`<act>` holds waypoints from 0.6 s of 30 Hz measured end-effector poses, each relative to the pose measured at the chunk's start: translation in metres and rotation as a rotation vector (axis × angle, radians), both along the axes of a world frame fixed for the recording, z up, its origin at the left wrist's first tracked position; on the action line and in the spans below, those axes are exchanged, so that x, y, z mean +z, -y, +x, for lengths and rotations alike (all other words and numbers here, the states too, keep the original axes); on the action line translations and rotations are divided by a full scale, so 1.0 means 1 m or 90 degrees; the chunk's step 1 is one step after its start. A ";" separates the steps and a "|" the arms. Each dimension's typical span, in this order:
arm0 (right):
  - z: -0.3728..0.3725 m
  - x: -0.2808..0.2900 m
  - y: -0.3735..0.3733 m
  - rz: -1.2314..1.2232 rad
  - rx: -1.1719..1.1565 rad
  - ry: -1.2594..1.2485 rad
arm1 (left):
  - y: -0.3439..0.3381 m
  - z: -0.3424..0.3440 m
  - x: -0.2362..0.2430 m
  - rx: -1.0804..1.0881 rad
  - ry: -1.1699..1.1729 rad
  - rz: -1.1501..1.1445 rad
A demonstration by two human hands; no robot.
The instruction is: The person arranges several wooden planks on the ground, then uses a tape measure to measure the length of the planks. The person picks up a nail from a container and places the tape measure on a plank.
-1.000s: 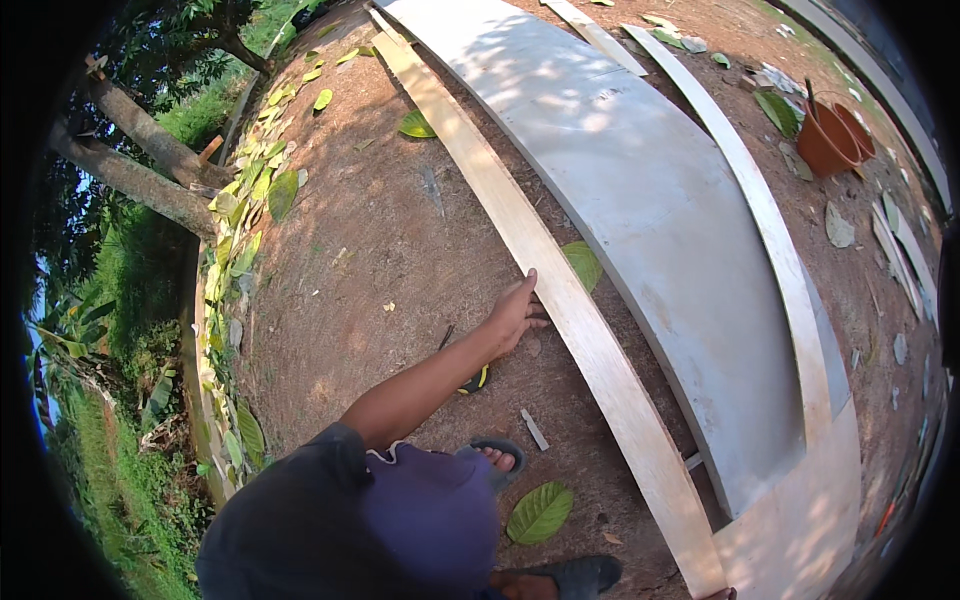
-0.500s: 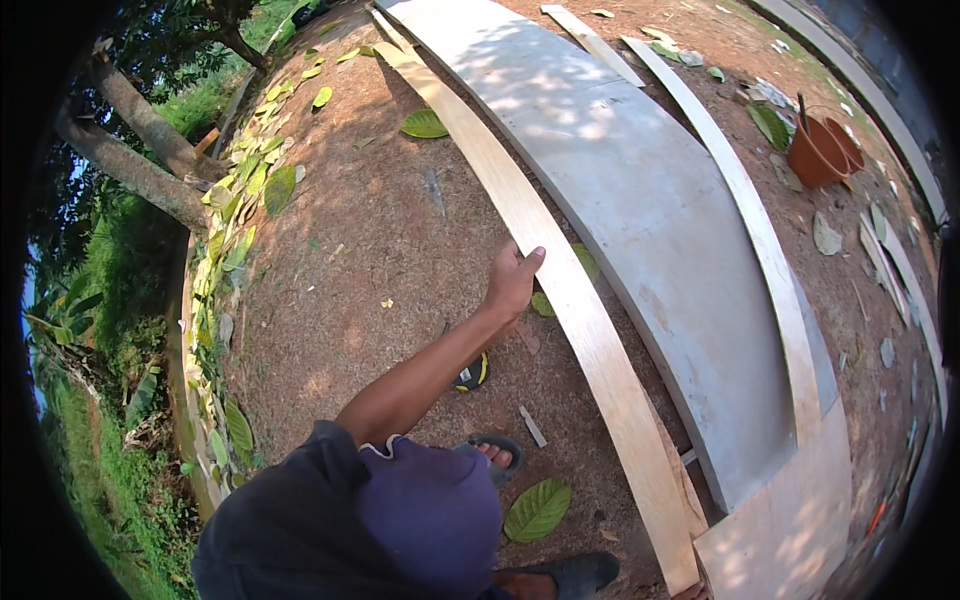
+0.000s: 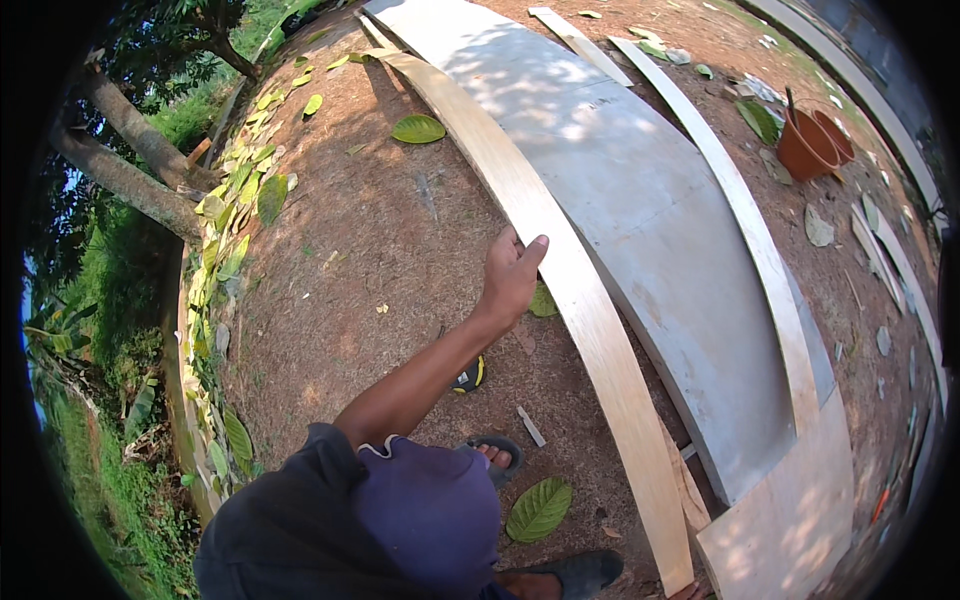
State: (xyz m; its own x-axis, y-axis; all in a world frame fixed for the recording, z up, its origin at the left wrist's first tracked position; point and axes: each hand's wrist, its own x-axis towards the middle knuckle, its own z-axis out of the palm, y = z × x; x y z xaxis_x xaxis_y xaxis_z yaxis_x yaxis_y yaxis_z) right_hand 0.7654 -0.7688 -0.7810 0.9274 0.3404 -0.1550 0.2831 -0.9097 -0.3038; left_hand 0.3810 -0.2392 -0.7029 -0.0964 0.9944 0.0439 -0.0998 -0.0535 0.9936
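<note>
My left hand (image 3: 512, 275) is closed round the near-left edge of a long, thin light-wood strip (image 3: 598, 340), thumb on its upper face. The strip runs from the lower right up to the far left, along and partly over the left edge of a long grey panel (image 3: 670, 240). At the strip's near end, only the fingertips of my right hand (image 3: 688, 592) show at the lower picture edge, gripping that end. Beneath the strip's near part another narrow wood piece (image 3: 682, 480) shows.
Another long wood strip (image 3: 755, 230) lies on the panel's right side. A plywood sheet (image 3: 785, 515) overlaps its near end. Beyond stands a brown bucket (image 3: 806, 150). Near my feet are a black-and-yellow tape measure (image 3: 470, 376), a small wood scrap (image 3: 531, 426) and a leaf (image 3: 539, 510).
The strip's middle has shifted toward the grey panel and now covers more of its left edge and a leaf that showed between them. Both hands keep their hold.
</note>
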 end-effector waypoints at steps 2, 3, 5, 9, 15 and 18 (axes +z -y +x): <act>-0.004 0.001 0.001 -0.009 0.045 0.036 | 0.002 0.002 0.007 0.003 -0.003 0.021; -0.005 0.001 0.001 -0.014 0.068 0.055 | 0.001 0.003 0.010 0.009 -0.012 0.026; 0.003 -0.011 0.012 -0.024 0.089 0.080 | 0.002 0.003 0.018 0.005 -0.027 0.027; -0.006 0.001 -0.001 -0.004 0.057 0.032 | 0.002 0.002 0.022 -0.013 -0.004 0.046; -0.008 0.011 -0.008 0.058 0.008 0.033 | -0.007 0.004 0.005 -0.013 0.026 0.016; -0.006 0.025 -0.022 0.119 -0.009 0.099 | -0.012 -0.004 -0.021 0.003 0.115 -0.029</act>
